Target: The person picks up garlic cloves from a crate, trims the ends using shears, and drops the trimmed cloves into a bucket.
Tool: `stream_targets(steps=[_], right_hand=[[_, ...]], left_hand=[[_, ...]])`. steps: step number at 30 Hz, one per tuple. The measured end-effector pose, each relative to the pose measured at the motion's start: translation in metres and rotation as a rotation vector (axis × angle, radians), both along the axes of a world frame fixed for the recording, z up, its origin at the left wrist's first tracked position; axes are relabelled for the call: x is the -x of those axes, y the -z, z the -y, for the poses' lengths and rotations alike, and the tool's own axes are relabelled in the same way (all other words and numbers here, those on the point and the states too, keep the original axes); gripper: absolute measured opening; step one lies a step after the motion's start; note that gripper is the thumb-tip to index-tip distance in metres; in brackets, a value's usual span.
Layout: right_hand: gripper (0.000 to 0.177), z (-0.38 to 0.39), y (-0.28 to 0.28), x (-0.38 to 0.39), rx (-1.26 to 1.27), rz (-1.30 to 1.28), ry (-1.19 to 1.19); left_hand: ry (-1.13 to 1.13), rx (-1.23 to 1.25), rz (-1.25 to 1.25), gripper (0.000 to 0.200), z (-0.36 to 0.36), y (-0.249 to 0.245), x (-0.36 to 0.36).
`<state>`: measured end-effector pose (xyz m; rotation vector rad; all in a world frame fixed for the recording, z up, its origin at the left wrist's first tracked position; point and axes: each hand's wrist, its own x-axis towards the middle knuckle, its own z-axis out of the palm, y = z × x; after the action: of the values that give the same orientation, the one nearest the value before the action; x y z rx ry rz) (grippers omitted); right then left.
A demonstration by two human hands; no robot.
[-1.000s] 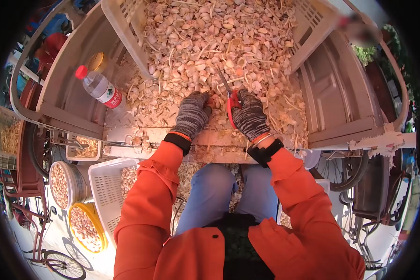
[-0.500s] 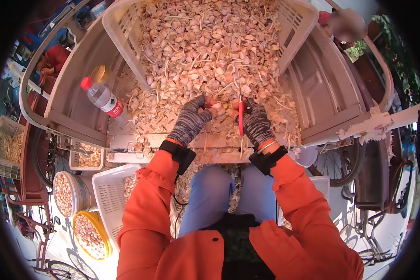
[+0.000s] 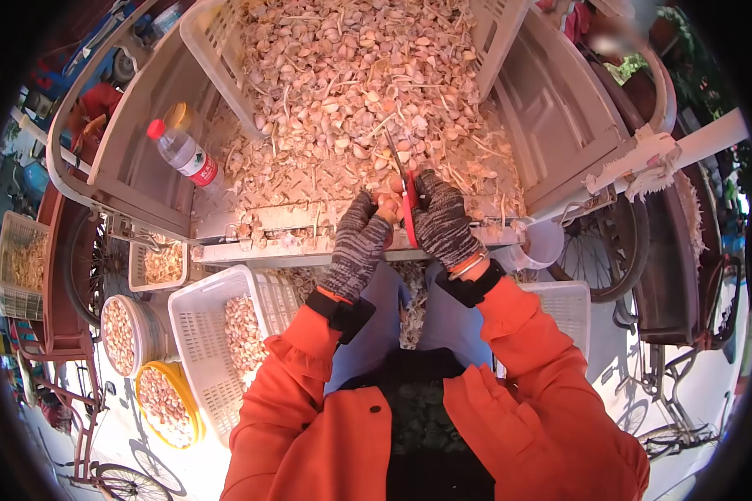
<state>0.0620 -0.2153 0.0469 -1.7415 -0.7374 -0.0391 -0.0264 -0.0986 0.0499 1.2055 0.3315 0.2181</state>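
Red-handled scissors [image 3: 409, 209] are gripped in my right hand [image 3: 444, 219], which wears a grey knitted glove with bare fingertips. Their blades point up toward the heap of garlic cloves [image 3: 368, 75]. My left hand [image 3: 358, 238], gloved the same way, has its fingers pinched together just left of the scissors. Something small and pinkish, apparently garlic, shows at its fingertips. Both hands are close together over the front edge of the metal cart bed [image 3: 267, 219].
A water bottle with a red cap [image 3: 185, 156] lies at the bed's left. Below are a white crate [image 3: 200, 334], a white bucket [image 3: 146, 338] and a yellow bucket [image 3: 194, 409] of cloves. A torn-wrapped pole [image 3: 710, 138] juts in at right.
Both hands have moved back from the heap toward my body, over the bed's front edge, and are closer together. The scissors came along in my right hand. The view has shifted slightly.
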Motion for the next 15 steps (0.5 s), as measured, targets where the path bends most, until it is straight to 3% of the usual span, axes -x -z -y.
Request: stream_targets(steps=[1, 3, 5, 7, 9, 10, 11, 12, 15], right_hand=[[0.020, 0.001, -0.014, 0.011, 0.000, -0.005, -0.003], [0.018, 0.004, -0.027, 0.026, 0.035, 0.157, 0.061], [0.017, 0.008, -0.013, 0.021, 0.099, 0.301, 0.107], [0.017, 0.009, -0.004, 0.019, -0.223, -0.565, 0.011], [0.015, 0.013, -0.002, 0.023, -0.257, -0.588, 0.025], [0.013, 0.012, -0.007, 0.026, -0.343, -0.615, 0.019], [0.011, 0.011, -0.015, 0.030, -0.430, -0.645, 0.012], [0.011, 0.019, -0.028, 0.031, -0.325, -0.580, -0.037], [0.015, 0.043, -0.029, 0.030, 0.006, -0.362, 0.011]], left_hand=[[-0.026, -0.135, 0.043, 0.018, 0.004, 0.004, 0.001], [-0.062, -0.108, 0.015, 0.018, 0.014, 0.005, 0.006], [-0.158, -0.333, 0.080, 0.019, 0.019, 0.004, 0.008], [-0.133, -0.234, 0.029, 0.020, 0.022, 0.007, 0.009], [-0.071, 0.091, 0.076, 0.022, 0.019, 0.010, 0.007], [-0.074, 0.093, 0.079, 0.022, 0.017, 0.010, 0.006], [-0.036, 0.256, 0.105, 0.023, 0.013, 0.011, 0.007], [0.001, 0.419, 0.130, 0.024, 0.007, 0.011, 0.009], [-0.087, 0.474, 0.209, 0.027, -0.034, 0.007, 0.043]])
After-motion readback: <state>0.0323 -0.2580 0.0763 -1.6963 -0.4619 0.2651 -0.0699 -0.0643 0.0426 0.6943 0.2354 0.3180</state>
